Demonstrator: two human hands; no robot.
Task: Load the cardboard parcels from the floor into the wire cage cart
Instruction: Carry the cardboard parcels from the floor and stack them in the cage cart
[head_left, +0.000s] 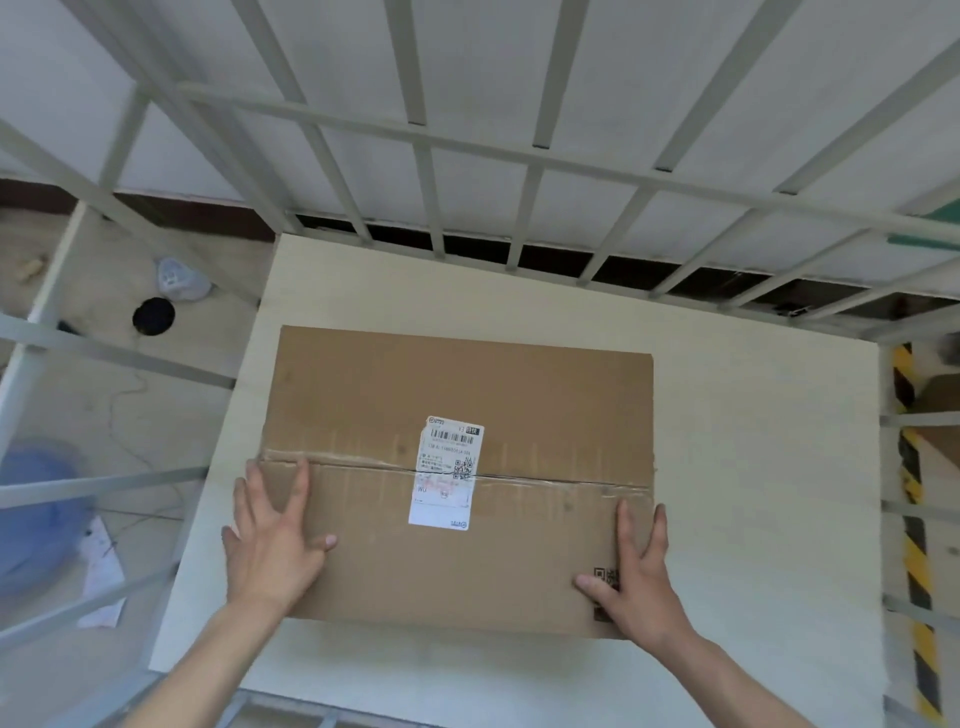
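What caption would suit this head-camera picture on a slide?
A labelled parcel, pressed between the left hand and right hand, inside the wire cart.

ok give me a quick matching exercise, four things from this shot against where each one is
Things:
1 shipping label
2 left hand
3 black disc
4 striped tape

Places:
a outside the cart, on the right
b at the parcel's left edge
c middle of the parcel top
d outside the cart, on the left

Pairs: 1-c, 2-b, 3-d, 4-a
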